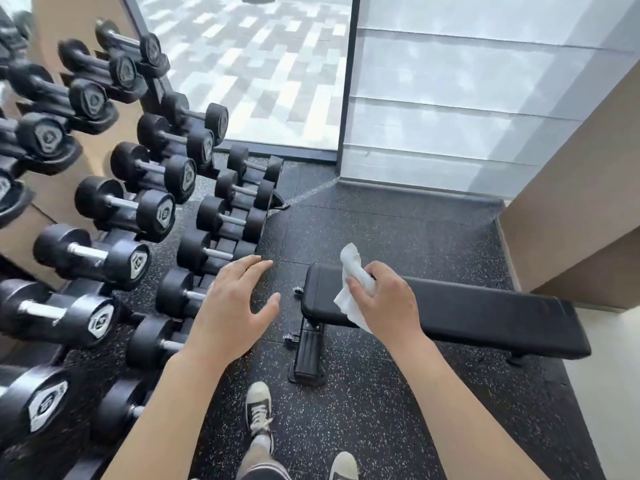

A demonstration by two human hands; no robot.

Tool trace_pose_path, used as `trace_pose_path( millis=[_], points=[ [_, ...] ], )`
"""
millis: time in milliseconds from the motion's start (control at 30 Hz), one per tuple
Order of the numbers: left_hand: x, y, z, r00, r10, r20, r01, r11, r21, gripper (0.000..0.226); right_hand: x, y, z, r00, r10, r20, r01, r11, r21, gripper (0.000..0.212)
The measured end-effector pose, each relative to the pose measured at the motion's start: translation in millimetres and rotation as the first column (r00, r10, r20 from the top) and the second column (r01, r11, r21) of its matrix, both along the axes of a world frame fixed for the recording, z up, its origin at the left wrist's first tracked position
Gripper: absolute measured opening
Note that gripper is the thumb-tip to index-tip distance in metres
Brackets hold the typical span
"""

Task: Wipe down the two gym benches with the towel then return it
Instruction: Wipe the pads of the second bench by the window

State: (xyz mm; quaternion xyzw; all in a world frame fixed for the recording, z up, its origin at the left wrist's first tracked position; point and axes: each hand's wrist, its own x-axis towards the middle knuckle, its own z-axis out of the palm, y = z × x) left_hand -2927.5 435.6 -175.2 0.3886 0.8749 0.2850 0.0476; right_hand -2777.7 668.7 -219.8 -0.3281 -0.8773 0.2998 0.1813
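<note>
So a crumpled white towel [353,289] is gripped in the right hand [384,303], fingers curled round the middle of it, with one end sticking up past the knuckles and the other corner hanging down below the palm. The towel is held above the near-left end of a flat black padded gym bench [485,313], and honestly it can't be told whether the cloth is actually touching the pad or just hovering over it. The bench is laid out across the speckled black rubber floor [374,410], its long pad running off to the right toward a tan wall panel [571,202], and a ribbed black foot bar [306,356] is seen sticking out under its left end. Only this one bench is in shot.

The left hand [235,313] is held out flat-ish in the air with fingers spread and relaxed, nothing gripped, over the floor between the bench and a tiered rack of black round-headed dumbbells with chrome handles [138,209]. The rack is stacked along the left side, next to a frosted glass wall [450,98]. Down at the bottom, a dark canvas sneaker with white laces [258,410] is planted on the floor, and the toe of a second sneaker [343,467] is just peeking in at the frame edge.
</note>
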Motion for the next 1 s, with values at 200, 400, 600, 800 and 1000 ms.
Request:
trace_pose_path(
  millis=[200, 400, 600, 800, 1000],
  points=[
    [-95.1, 31.5, -13.4, 0.999, -0.035, 0.005, 0.035, 0.999, 0.016, 0.056, -84.6, 22.3, -3.0, 0.999, -0.027, 0.019, 0.027, 0.999, -0.02, 0.028],
    [-208.8, 75.7, -24.9, 0.995, -0.096, 0.029, 0.096, 0.995, -0.011, 0.06, -166.6, 50.4, -10.1, 0.993, -0.094, 0.066, 0.096, 0.995, -0.032, 0.027],
    [-305.2, 127.7, -61.1, 0.979, -0.202, 0.027, 0.204, 0.969, -0.141, 0.061, -219.6, 85.5, -40.7, 0.982, -0.162, 0.1, 0.173, 0.978, -0.113, 0.025],
    [-343.0, 187.9, -132.6, 0.957, -0.288, 0.017, 0.283, 0.926, -0.251, 0.064, -252.5, 132.1, -100.8, 0.978, -0.161, 0.134, 0.185, 0.963, -0.194, 0.021],
    [-341.6, 226.6, -240.4, 0.963, -0.259, 0.082, 0.271, 0.91, -0.315, 0.064, -273.6, 177.4, -199.1, 0.976, -0.053, 0.209, 0.1, 0.97, -0.22, 0.017]
  ],
)
